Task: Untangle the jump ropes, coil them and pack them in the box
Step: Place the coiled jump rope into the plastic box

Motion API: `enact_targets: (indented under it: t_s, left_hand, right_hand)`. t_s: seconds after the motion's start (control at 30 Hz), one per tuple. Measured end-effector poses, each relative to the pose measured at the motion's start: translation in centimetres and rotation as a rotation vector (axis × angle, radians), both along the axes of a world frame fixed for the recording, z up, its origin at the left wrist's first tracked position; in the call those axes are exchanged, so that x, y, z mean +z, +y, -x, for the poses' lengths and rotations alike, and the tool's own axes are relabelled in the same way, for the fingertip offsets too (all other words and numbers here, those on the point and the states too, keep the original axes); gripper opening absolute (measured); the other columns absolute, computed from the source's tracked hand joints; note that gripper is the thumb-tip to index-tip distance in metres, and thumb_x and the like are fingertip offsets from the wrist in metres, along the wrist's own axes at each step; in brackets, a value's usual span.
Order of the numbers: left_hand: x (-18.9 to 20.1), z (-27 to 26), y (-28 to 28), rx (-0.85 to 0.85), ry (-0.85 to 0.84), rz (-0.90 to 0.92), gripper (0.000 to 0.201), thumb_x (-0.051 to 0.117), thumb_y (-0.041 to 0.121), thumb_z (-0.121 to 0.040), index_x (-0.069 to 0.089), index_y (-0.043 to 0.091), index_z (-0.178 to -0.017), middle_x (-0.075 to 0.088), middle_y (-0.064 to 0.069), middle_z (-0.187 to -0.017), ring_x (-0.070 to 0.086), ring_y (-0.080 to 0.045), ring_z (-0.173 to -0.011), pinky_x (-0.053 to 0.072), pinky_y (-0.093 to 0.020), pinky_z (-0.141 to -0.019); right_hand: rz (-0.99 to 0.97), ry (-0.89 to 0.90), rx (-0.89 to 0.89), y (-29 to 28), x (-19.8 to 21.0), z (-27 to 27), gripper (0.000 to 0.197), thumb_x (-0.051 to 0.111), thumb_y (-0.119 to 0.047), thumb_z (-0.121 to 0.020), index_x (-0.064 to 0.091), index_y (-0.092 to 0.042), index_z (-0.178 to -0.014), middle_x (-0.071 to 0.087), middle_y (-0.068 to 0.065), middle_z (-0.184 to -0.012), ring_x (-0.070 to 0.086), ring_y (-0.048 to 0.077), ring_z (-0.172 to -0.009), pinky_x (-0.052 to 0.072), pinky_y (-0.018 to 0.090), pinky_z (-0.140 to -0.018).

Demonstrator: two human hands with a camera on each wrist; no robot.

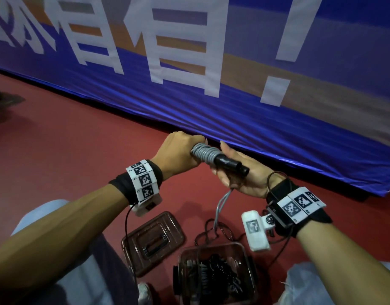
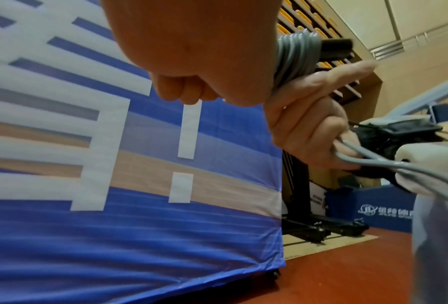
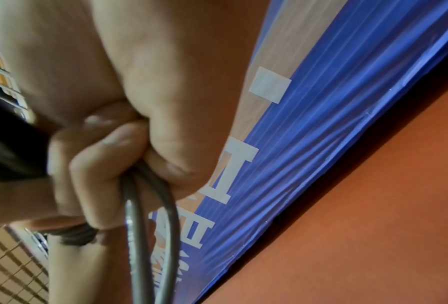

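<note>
Above the open box (image 1: 213,274), both the left hand (image 1: 178,150) and right hand (image 1: 244,175) are gripping the grey jump rope (image 1: 204,154); wrapping tight, even turns should be keeping it compact.

Grey jump rope (image 1: 204,153) looks smooth plastic; its handles (image 1: 230,165) glossy black; the box (image 1: 213,274) clear plastic; floor (image 1: 79,155) matt red.

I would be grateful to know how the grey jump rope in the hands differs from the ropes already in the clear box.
The grey jump rope is held up, wound round its black handles by the left hand and right hand; the dark coiled ropes lie packed in the clear plastic box. The grey rope trails loose strands; the packed ropes look fully coiled. Both are wound into tight turns.
</note>
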State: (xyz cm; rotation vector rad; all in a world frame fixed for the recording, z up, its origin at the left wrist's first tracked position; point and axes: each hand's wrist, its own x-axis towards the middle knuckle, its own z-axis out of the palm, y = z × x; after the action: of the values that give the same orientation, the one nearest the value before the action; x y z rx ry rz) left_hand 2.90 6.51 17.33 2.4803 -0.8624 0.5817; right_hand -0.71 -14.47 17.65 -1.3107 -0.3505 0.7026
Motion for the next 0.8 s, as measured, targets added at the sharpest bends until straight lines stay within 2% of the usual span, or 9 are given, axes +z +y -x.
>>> enact_targets:
  t_s: [0.07, 0.13, 0.27, 0.37, 0.43, 0.53, 0.63, 0.73, 0.8]
  left_hand:
    - [-0.3, 0.2, -0.6, 0.060, 0.089, 0.026, 0.021, 0.050, 0.034, -0.071, 0.035, 0.031, -0.057, 0.054, 0.000, -0.053, 0.055, -0.035, -0.053, 0.042, -0.036, -0.047]
    - [-0.2, 0.4, -1.0, 0.135, 0.196, 0.030, 0.021, 0.046, 0.040, -0.071, 0.037, 0.030, -0.054, 0.055, 0.000, -0.053, 0.055, -0.033, -0.054, 0.043, -0.038, -0.049]
    - [0.3, 0.4, -1.6, 0.315, 0.350, 0.036, 0.031, 0.054, 0.043, -0.079, 0.049, 0.019, -0.061, 0.056, -0.001, -0.059, 0.058, -0.033, -0.059, 0.042, -0.035, -0.052]
    - [-0.3, 0.5, -1.9, 0.446, 0.332, -0.122, 0.027, 0.059, 0.036, -0.086, 0.047, 0.019, -0.069, 0.060, -0.007, -0.075, 0.059, -0.038, -0.071, 0.040, -0.035, -0.061]
    - [-1.3, 0.5, -2.2, 0.503, 0.326, -0.256, 0.018, 0.060, 0.033, -0.087, 0.053, 0.017, -0.082, 0.067, -0.012, -0.090, 0.065, -0.039, -0.082, 0.040, -0.035, -0.064]
    - [-2.8, 0.6, -2.8, 0.539, 0.379, -0.439, 0.023, 0.060, 0.031, -0.088, 0.062, 0.012, -0.100, 0.070, -0.011, -0.099, 0.068, -0.036, -0.089, 0.041, -0.034, -0.065]
    - [-3.0, 0.5, -3.3, 0.555, 0.425, -0.520, 0.025, 0.060, 0.030, -0.089, 0.063, 0.012, -0.106, 0.070, -0.009, -0.101, 0.069, -0.033, -0.091, 0.043, -0.034, -0.066]
    - [-2.7, 0.4, -3.4, 0.546, 0.447, -0.594, 0.025, 0.060, 0.029, -0.089, 0.062, 0.013, -0.108, 0.069, -0.007, -0.101, 0.068, -0.030, -0.090, 0.043, -0.034, -0.067]
    - [-2.6, 0.4, -3.1, 0.510, 0.473, -0.639, 0.024, 0.059, 0.027, -0.088, 0.062, 0.014, -0.108, 0.069, -0.006, -0.102, 0.068, -0.029, -0.090, 0.044, -0.034, -0.069]
  right_hand:
    - [-0.095, 0.059, -0.035, 0.2, -0.4, -0.1, 0.063, 0.034, -0.056, -0.099, 0.063, -0.004, -0.079, 0.055, 0.005, -0.056, 0.024, 0.004, -0.035, 0.013, 0.021, -0.040]
    - [-0.206, 0.131, -0.108, 0.7, -0.8, -0.1, 0.060, 0.035, -0.053, -0.100, 0.058, -0.002, -0.078, 0.052, 0.002, -0.051, 0.013, 0.006, -0.034, 0.008, 0.022, -0.041]
    - [-0.311, 0.236, -0.325, 2.7, -1.4, -0.3, 0.050, 0.033, -0.041, -0.107, 0.052, -0.005, -0.078, 0.036, -0.003, -0.038, 0.017, 0.005, -0.029, 0.008, 0.019, -0.036]
    - [-0.257, 0.311, -0.430, 3.3, -2.4, -0.6, 0.047, 0.031, -0.037, -0.110, 0.050, -0.007, -0.079, 0.031, -0.003, -0.041, 0.017, 0.005, -0.031, 0.013, 0.018, -0.031]
    - [-0.170, 0.425, -0.480, 3.3, -3.1, -0.7, 0.039, 0.031, -0.024, -0.109, 0.049, -0.008, -0.079, 0.033, -0.003, -0.045, 0.018, 0.005, -0.030, 0.014, 0.018, -0.029]
    - [0.012, 0.510, -0.528, 3.5, -3.5, -0.5, 0.031, 0.028, -0.008, -0.103, 0.050, -0.007, -0.081, 0.038, 0.000, -0.052, 0.021, 0.003, -0.028, 0.014, 0.017, -0.027]
    - [0.366, 0.330, -0.512, 3.5, -3.3, -0.5, 0.026, 0.036, -0.004, -0.100, 0.054, -0.007, -0.082, 0.044, 0.003, -0.057, 0.025, 0.004, -0.029, 0.016, 0.016, -0.030]
    - [0.782, -0.047, -0.475, 2.4, -3.4, -0.8, 0.025, 0.050, -0.007, -0.094, 0.068, -0.008, -0.077, 0.056, 0.000, -0.056, 0.038, 0.009, -0.035, 0.027, 0.017, -0.037]
    - [1.031, -0.361, -0.406, 1.3, -3.4, -0.7, 0.023, 0.060, -0.018, -0.092, 0.074, -0.007, -0.075, 0.062, 0.001, -0.061, 0.055, 0.019, -0.047, 0.035, 0.022, -0.046]
